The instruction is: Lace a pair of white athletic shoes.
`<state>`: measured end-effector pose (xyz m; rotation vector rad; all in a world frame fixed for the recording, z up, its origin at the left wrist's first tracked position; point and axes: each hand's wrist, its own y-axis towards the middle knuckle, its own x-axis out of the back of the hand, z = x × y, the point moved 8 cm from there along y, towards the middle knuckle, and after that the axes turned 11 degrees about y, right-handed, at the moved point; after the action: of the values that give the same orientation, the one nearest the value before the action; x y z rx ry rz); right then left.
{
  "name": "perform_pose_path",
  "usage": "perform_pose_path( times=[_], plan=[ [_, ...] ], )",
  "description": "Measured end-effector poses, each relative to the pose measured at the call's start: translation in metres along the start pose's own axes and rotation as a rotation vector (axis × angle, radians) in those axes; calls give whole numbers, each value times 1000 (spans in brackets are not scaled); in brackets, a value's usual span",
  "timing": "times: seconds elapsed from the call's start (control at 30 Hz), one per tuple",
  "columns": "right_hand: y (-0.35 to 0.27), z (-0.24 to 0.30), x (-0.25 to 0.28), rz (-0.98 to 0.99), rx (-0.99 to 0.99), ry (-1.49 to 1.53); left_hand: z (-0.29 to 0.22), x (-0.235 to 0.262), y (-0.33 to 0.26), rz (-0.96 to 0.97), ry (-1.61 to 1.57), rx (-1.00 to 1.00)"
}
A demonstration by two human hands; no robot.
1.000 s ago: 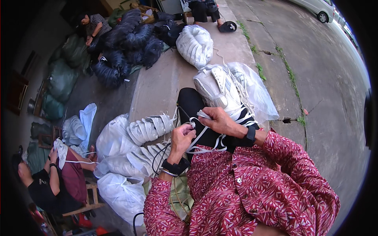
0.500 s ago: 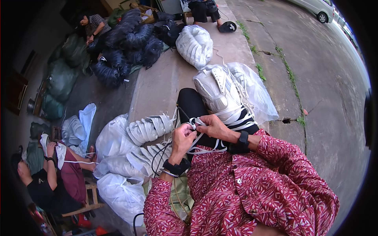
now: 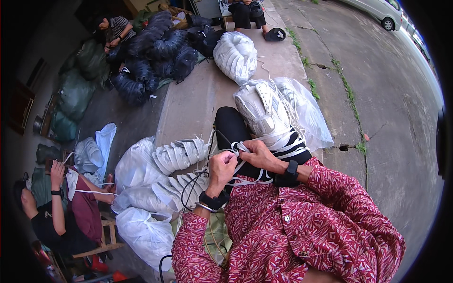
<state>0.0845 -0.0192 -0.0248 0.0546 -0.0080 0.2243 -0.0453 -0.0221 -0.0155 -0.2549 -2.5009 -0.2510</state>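
Note:
A white sneaker [image 3: 262, 113] rests on my knee, toe pointing away from me. My left hand [image 3: 222, 166] and my right hand [image 3: 257, 154] meet just below the shoe, both pinching its white laces [image 3: 239, 148]. Loose lace ends trail across my lap over black trousers. Both wrists carry dark bands, and my sleeves are red patterned.
Clear bags of white shoes [image 3: 155, 175] lie at my left, another white bundle [image 3: 235, 55] ahead on the concrete ledge, black bundles [image 3: 152, 52] beyond. A seated person [image 3: 61, 207] works at lower left, another person [image 3: 113, 32] at far left. A road with a car [image 3: 377, 12] lies right.
My hands have drawn closer together on the laces, the right hand sliding left toward the left hand. The person at lower left has raised a hand.

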Motion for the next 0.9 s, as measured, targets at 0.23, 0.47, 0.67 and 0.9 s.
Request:
perform_pose_path(
  times=[0.23,0.47,0.67,0.9],
  plan=[
    [-6,1,8,-27,-114,0,21,6,0,-22,-190,225],
    [0,7,-2,-4,-3,46,19,-3,-1,33,-201,196],
    [2,-7,-1,-2,-26,34,16,-5,1,25,-97,81],
    [-4,-2,4,-14,-206,166,27,-3,-4,46,-334,375]
  ],
)
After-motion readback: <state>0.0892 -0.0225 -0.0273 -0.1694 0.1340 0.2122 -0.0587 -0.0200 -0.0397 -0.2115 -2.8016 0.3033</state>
